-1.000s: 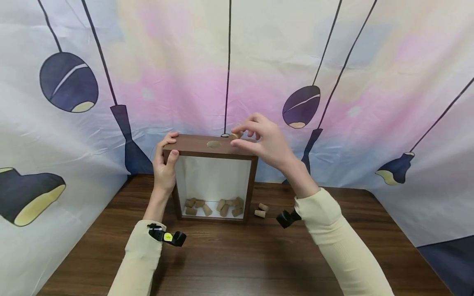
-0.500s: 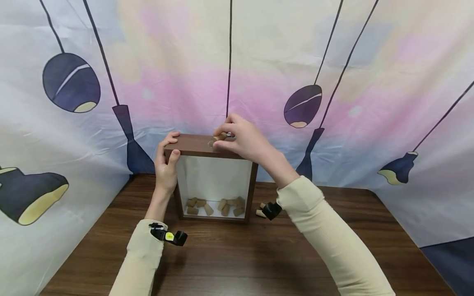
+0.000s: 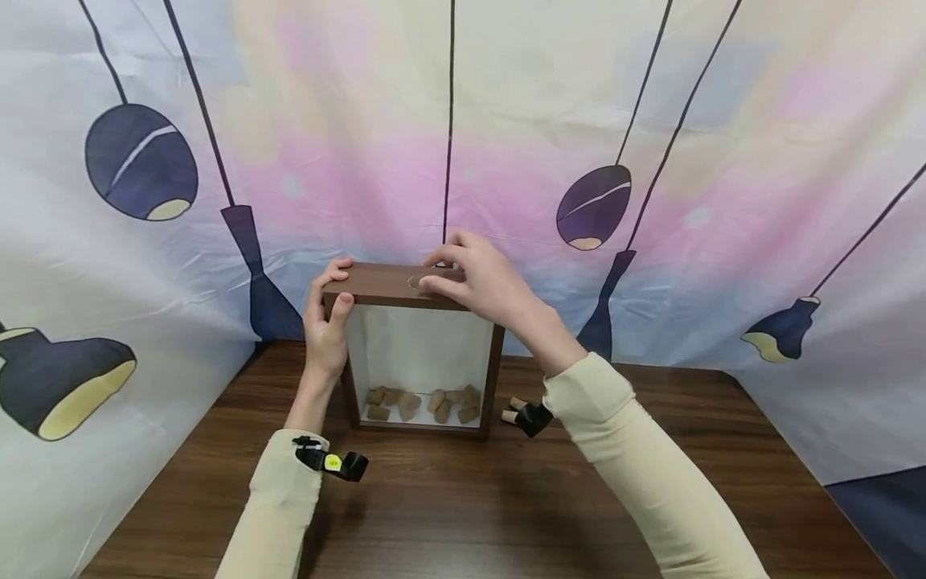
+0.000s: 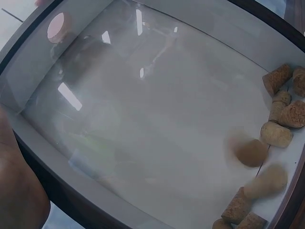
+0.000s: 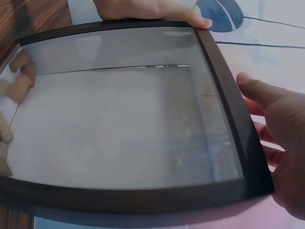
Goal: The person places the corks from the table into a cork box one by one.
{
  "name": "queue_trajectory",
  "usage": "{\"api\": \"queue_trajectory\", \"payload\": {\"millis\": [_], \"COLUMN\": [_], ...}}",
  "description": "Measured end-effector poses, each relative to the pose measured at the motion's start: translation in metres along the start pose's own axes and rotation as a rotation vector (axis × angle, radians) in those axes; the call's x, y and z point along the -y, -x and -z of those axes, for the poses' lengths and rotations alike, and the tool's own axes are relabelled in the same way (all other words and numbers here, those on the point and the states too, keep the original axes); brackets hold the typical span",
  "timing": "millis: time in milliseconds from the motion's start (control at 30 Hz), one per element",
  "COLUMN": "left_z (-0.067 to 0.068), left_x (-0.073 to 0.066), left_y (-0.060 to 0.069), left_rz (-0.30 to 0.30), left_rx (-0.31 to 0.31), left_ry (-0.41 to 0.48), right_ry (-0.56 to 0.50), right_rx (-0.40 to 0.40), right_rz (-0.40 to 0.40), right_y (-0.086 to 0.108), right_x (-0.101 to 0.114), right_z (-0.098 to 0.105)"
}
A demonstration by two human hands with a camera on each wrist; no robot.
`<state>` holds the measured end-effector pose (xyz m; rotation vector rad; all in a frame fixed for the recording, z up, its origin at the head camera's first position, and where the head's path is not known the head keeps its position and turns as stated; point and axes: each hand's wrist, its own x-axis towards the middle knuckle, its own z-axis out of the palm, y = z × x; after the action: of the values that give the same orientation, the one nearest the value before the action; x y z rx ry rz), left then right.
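A shallow box with a dark brown wooden frame (image 3: 376,278) and a clear front stands upright on the table. Several corks (image 3: 442,412) lie along its white bottom. One blurred cork (image 4: 251,152) shows in motion among them in the left wrist view. My left hand (image 3: 325,331) grips the box's upper left corner, thumb on the front edge and fingers over the top. Above the box top, beside its round hole (image 3: 415,282), is my right hand (image 3: 486,280). Its thumb and fingers are apart, with no cork visible between them.
Two loose corks (image 3: 510,416) lie on the wooden table (image 3: 434,498) to the right of the box, partly behind the right wrist camera (image 3: 534,419). A printed cloth backdrop (image 3: 347,161) hangs behind and on both sides.
My right hand moved left along the box top with a cork to the hole, then let go. The cork is now inside the box. The left hand keeps its grip.
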<state>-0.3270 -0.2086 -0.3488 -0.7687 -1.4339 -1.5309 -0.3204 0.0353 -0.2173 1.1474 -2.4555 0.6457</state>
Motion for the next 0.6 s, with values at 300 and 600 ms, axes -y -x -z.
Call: {"api": "queue_trajectory", "payload": {"millis": [300, 600], "left_z": [-0.002, -0.003], "left_x": [-0.002, 0.000], "left_y": [-0.002, 0.001], "left_rz": [-0.008, -0.004], "left_rx": [-0.016, -0.018], "left_ry": [-0.001, -0.008], "right_ry": [-0.099, -0.131], "right_rx": [-0.188, -0.349], "right_rz": [-0.015, -0.033], "right_y": [0.035, 0.083], "right_x": [-0.026, -0.052], "right_z": [0.014, 0.017]}}
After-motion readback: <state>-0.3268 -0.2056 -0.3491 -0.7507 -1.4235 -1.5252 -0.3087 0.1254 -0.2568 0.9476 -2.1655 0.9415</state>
